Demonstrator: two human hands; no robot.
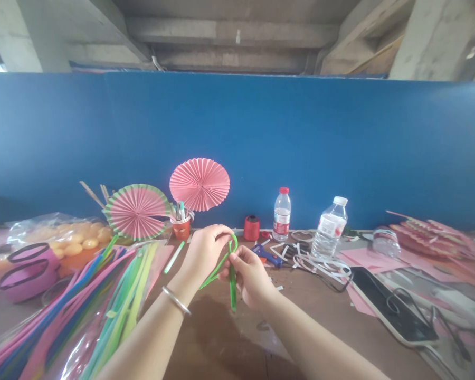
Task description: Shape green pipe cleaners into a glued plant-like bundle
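Note:
Both of my hands hold a bent green pipe cleaner (233, 287) above the brown table. My left hand (206, 247), with a silver bangle at the wrist, pinches the top near a small loop. My right hand (248, 274) grips it just below that loop, thumb against the fingers. One green end hangs straight down under my right hand, and another length slants down to the left. Part of the pipe cleaner is hidden behind my fingers. A white marker with green ends (174, 257) lies left of my left hand. Beyond my right hand is a blue glue gun (267, 256).
Pleated pink paper fans (200, 183) stand at the back beside a cup of pens (180, 228). Two water bottles (282, 215) and a red thread spool (252, 228) are further right. Bundled coloured pipe cleaners (119, 311) cover the left; a phone (391, 306) and cables lie right.

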